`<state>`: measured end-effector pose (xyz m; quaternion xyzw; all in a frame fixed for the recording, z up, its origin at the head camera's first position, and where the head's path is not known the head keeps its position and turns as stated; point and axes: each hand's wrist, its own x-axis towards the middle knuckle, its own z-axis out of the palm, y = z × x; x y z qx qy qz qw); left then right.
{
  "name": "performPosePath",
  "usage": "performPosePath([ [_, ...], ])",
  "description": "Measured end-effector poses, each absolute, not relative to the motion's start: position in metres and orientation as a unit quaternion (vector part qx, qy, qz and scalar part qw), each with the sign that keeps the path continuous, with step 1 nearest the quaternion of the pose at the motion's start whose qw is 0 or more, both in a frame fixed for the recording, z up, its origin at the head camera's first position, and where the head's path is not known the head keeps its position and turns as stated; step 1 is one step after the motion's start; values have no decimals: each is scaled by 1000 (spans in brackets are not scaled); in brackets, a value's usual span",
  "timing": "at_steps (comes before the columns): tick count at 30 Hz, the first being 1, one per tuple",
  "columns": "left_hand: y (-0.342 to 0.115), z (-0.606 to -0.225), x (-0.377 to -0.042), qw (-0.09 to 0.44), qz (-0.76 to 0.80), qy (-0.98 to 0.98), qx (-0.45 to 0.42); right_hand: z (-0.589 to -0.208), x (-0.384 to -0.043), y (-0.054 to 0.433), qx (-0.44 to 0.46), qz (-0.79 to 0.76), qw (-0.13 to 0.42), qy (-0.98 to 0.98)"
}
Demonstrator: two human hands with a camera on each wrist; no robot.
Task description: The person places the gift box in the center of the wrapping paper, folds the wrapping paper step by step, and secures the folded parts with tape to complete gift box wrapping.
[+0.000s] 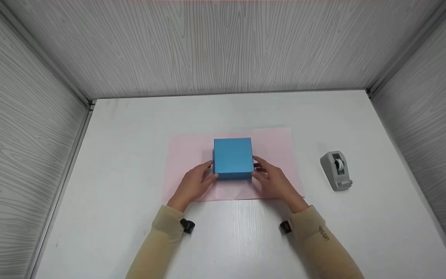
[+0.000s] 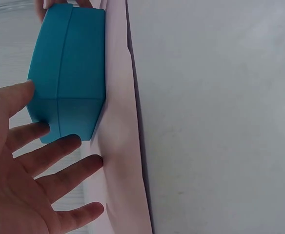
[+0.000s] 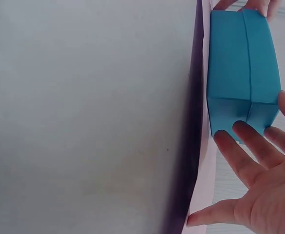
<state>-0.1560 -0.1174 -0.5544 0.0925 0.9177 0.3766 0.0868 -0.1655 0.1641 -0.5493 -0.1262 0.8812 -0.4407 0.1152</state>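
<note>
A blue lidded box [image 1: 233, 155] sits near the middle of a pink sheet of paper [image 1: 277, 143]. At its left side, my left hand [image 1: 193, 183] touches it with the thumb at the front corner and the index finger along the side. The left wrist view shows the other fingers [image 2: 67, 178] spread out straight beside the box. From the right side, my right hand [image 1: 277, 183] touches the box in much the same way, thumb near the front corner. Its fingers [image 3: 259, 146] are extended, and the little finger reaches down by the paper.
A grey tape dispenser [image 1: 336, 171] stands on the white table [image 1: 130, 162] to the right of the paper. Wood-grain panels [image 1: 223, 46] enclose the table at the back and both sides. The paper's front edge lifts slightly from the table.
</note>
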Motion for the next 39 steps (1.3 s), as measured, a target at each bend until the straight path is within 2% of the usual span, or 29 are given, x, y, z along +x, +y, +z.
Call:
performPosePath([
  [18, -118, -554, -155, 87, 362, 923, 97, -551, -166, 169, -119, -422, 117, 891],
  [25, -133, -558, -144, 62, 261, 953, 138, -543, -154, 204, -77, -372, 79, 922],
  [29, -142, -559, -137, 68, 217, 964, 137, -541, -144, 231, -36, -347, 57, 935],
  [39, -146, -561, -132, 83, 197, 970, 116, -537, -127, 263, 90, -357, 128, 921],
])
